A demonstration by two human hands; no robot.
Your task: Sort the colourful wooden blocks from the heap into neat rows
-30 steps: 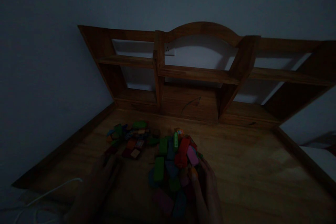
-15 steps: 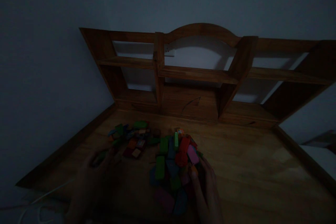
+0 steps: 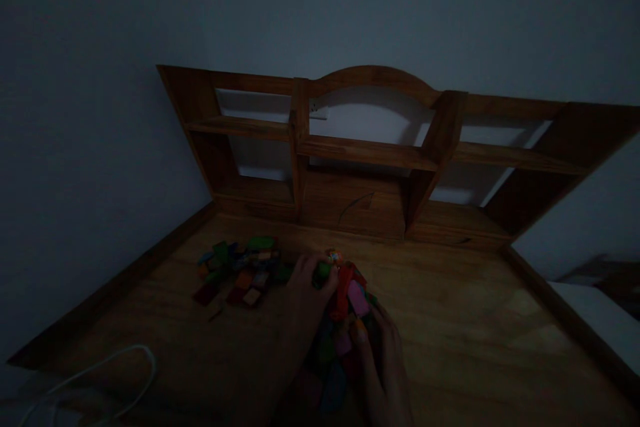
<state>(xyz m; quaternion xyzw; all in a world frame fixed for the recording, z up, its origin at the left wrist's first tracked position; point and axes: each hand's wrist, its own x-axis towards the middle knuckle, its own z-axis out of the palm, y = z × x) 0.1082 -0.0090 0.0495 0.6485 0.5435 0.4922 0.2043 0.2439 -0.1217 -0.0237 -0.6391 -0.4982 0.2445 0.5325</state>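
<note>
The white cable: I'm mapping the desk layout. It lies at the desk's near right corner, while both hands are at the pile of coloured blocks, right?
Not quite. In the head view the white cable lies at the desk's near left corner. Both the left hand and right hand are at the pile of coloured blocks.

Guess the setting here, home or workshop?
Most likely a home room, dimly lit: a wooden desk with a built-in shelf hutch stands against a plain wall. Coloured toy blocks are piled on it, with the left hand and right hand on the nearer pile.
</note>
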